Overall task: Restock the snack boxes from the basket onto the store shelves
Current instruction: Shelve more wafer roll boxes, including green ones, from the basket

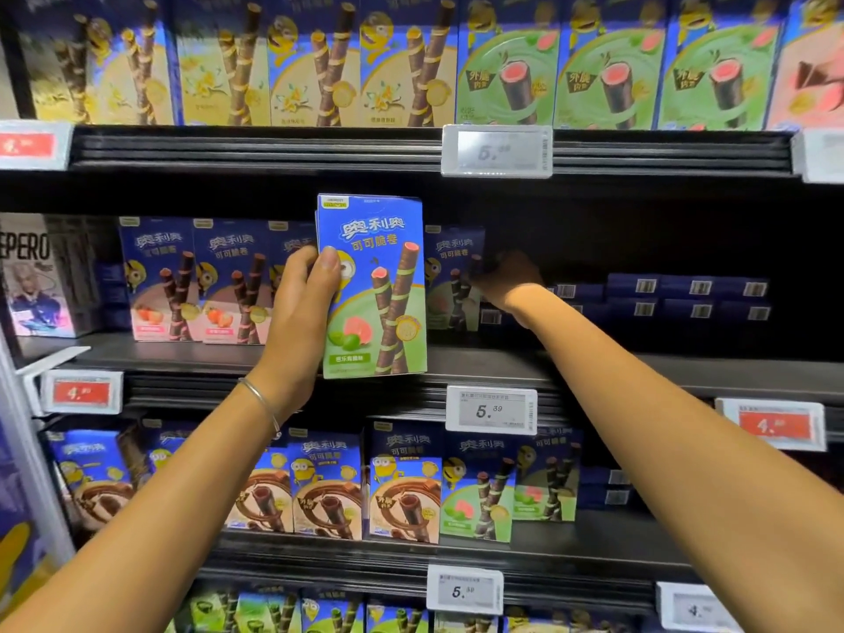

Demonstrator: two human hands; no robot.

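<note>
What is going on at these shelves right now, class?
A person is restocking snack boxes on a store shelf. The left hand holds a blue and green wafer-roll box upright in front of the middle shelf. The right hand reaches deep into the same shelf, at a matching green box standing further back; whether it grips that box cannot be told. To the right, dark boxes lie flat in stacks, with open space in front of them. The basket is not in view.
</note>
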